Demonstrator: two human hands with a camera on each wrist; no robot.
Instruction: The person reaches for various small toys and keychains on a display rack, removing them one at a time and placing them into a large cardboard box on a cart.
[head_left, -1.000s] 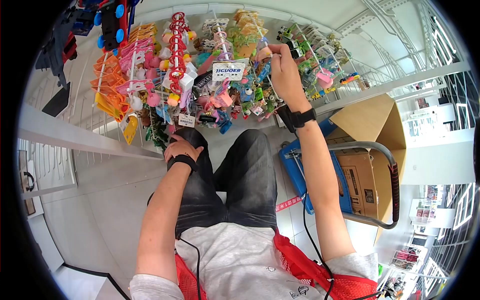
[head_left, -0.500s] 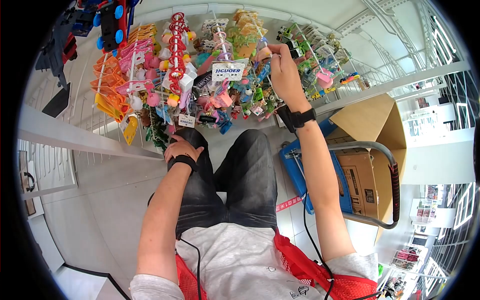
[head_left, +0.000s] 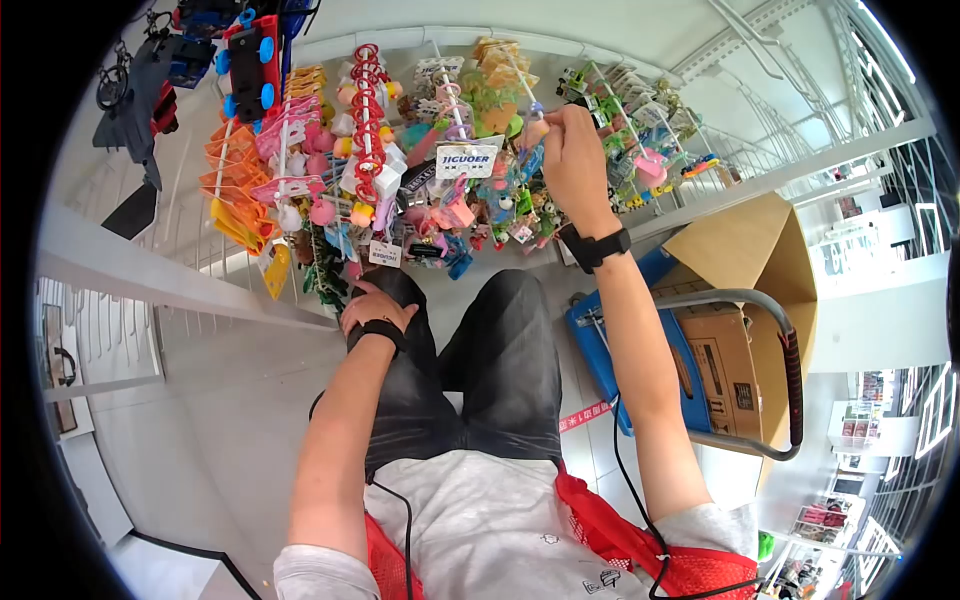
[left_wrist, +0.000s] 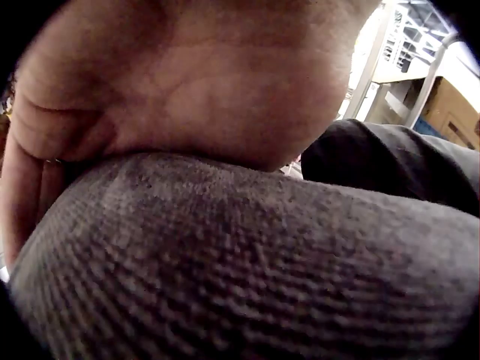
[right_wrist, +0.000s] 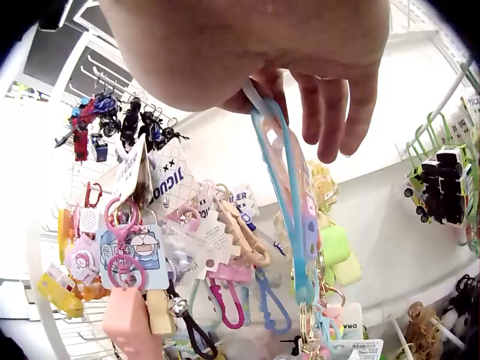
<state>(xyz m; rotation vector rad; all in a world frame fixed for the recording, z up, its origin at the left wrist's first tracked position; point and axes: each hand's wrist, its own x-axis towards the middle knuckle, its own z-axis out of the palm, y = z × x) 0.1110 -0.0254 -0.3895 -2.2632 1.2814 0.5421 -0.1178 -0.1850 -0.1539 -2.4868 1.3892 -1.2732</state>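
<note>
My right hand (head_left: pixel 577 165) is raised at the rack of hanging keychains, beside a hook right of the middle. In the right wrist view, its thumb and forefinger pinch the top of a keychain with a light blue strap (right_wrist: pixel 283 176); the other fingers hang loosely bent. Gold-coloured metal links dangle from the strap's lower end. My left hand (head_left: pixel 377 308) rests on the knee of the dark trousers (head_left: pixel 510 350), its palm (left_wrist: pixel 202 90) against the cloth in the left wrist view. A white JIGUOER card (head_left: pixel 466 161) hangs left of my right hand.
Red spiral cords (head_left: pixel 368 120) and orange tags (head_left: pixel 228 165) hang farther left on the rack. Toy vehicles (head_left: pixel 250 70) dangle at upper left. On my right stands a blue trolley (head_left: pixel 598 360) bearing an open cardboard box (head_left: pixel 725 235).
The head view has shifted a little, so the rack and knees appear slightly right and lower. My right hand stays by the same hook, a little lower in view; the left hand remains on the knee.
</note>
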